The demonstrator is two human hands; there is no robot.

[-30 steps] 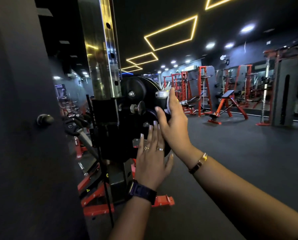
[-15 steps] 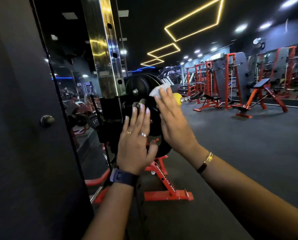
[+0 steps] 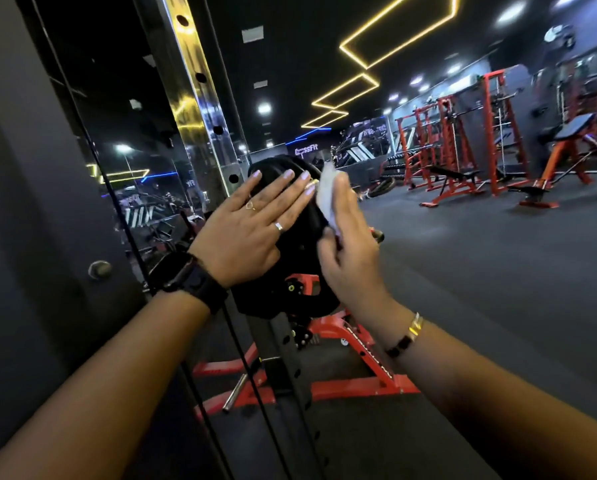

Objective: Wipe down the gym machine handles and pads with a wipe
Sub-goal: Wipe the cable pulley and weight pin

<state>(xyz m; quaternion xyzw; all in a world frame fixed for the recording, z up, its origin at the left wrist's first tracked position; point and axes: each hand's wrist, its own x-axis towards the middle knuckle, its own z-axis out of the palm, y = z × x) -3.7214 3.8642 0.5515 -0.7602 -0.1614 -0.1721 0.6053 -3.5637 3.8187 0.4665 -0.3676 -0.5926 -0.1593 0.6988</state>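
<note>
Two hands meet at a black weight plate (image 3: 300,247) mounted on the machine, just in front of the chrome upright (image 3: 200,109). The left hand (image 3: 245,230), with a watch (image 3: 186,275) on its wrist, lies flat on the plate's face, fingers straight and spread. The right hand (image 3: 349,258), wearing a bracelet (image 3: 407,336), grips a white wipe (image 3: 326,195) and presses it against the plate's upper right edge. The machine's red frame (image 3: 352,386) sits on the floor below.
</note>
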